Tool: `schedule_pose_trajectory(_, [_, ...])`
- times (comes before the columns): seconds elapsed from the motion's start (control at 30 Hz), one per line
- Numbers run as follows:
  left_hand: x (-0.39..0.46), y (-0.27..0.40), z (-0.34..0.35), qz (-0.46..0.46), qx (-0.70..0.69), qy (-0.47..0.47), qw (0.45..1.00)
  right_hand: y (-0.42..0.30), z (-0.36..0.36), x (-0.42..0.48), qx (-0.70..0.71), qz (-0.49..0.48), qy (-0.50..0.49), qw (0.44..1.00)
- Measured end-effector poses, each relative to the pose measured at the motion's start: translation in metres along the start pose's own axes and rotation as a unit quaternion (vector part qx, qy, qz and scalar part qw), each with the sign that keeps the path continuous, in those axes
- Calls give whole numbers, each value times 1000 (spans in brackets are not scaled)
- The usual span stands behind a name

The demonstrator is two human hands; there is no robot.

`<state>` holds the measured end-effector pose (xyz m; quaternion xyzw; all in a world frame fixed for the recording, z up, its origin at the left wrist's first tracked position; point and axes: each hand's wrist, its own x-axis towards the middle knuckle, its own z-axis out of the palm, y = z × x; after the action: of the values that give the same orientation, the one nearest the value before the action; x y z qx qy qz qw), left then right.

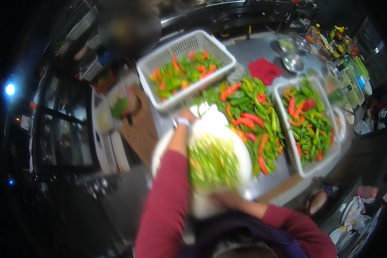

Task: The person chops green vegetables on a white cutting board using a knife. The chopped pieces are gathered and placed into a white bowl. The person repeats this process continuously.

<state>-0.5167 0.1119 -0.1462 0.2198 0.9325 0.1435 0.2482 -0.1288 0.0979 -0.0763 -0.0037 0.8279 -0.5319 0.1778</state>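
In front of me a pale container point(214, 161) full of blurred, sliced green peppers sits over a round white board point(161, 151). My right hand point(227, 199) is at the container's near end, gripping it, though motion blur hides the fingers. Stretched out past the far left of the slices, my left hand point(187, 115) has a pale band at its wrist. Its fingers are beside a glaring white patch, and their grip is unclear. A heap of whole green and red peppers point(254, 119) lies to the right of the board on the metal table point(245, 45).
White baskets of peppers stand at the back point(145, 80) and at the right point(282, 129). A red cloth point(265, 71), metal bowls point(292, 62) and bottles point(312, 33) are at the back right. To the left are a brown board point(138, 129) and a glass-door cabinet point(64, 122).
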Motion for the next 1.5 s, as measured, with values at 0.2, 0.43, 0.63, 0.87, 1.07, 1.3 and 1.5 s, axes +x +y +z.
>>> schedule_pose_trajectory(0.2, [-84,-3,-44,192,-99,193,957,0,22,30,76,-57,-73,993])
schedule_pose_trajectory(0.43, [-281,-127,-31,190,-317,196,908,3,12,27,351,230,16,908])
schedule_pose_trajectory(0.63, [-351,-139,35,322,-9,280,904,-33,-14,5,2,79,49,996])
schedule_pose_trajectory(0.87, [-347,-144,41,326,-12,255,910,-54,-21,-18,-125,87,10,988])
schedule_pose_trajectory(1.07, [-341,-134,44,352,-15,266,897,-46,-13,11,-87,85,-4,993])
schedule_pose_trajectory(1.3, [-341,-132,41,360,-42,273,891,-44,-1,18,-57,106,-3,993])
schedule_pose_trajectory(1.5, [-342,-136,44,358,-37,284,889,-49,-1,1,-61,94,18,994])
